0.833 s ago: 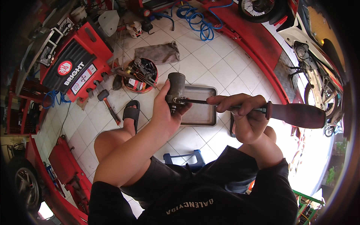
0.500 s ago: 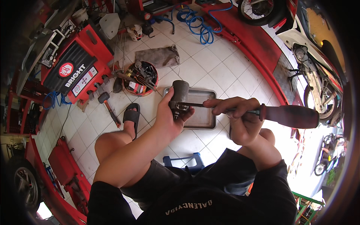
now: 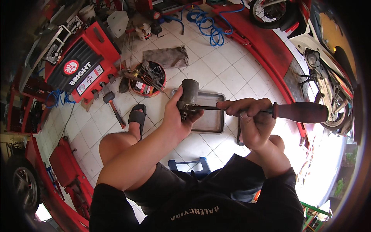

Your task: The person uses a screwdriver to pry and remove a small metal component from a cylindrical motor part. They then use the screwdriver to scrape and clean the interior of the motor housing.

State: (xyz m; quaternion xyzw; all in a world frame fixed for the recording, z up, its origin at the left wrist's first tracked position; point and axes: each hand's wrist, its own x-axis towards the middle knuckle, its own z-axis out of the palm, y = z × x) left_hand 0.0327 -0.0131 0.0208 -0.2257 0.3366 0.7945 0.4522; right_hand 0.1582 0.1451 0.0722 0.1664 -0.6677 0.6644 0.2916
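My left hand (image 3: pixel 178 114) is closed around a grey metal part with a round cylindrical top (image 3: pixel 190 92) and smaller fittings below; its exact kind cannot be made out. In my right hand (image 3: pixel 255 118) is a large screwdriver (image 3: pixel 301 113), gripped by its shaft with the dark red handle pointing right. The shaft runs leftward, and its tip meets the fittings under the cylinder. Fingers hide parts of both things. Beneath them on the floor lies a shallow metal tray (image 3: pixel 211 127).
A round tub of tools (image 3: pixel 163 88) stands ahead-left, near a hammer (image 3: pixel 114 112) and a grey rag (image 3: pixel 166 57). A red machine (image 3: pixel 79 63) is on the left. A blue hose (image 3: pixel 216 33) lies ahead; a motorcycle (image 3: pixel 320 73) stands right. Between my legs is a blue stool (image 3: pixel 189 165).
The screwdriver's handle end has swung slightly away from me, so the tool lies more level. The view has shifted a little; both hands keep their holds.
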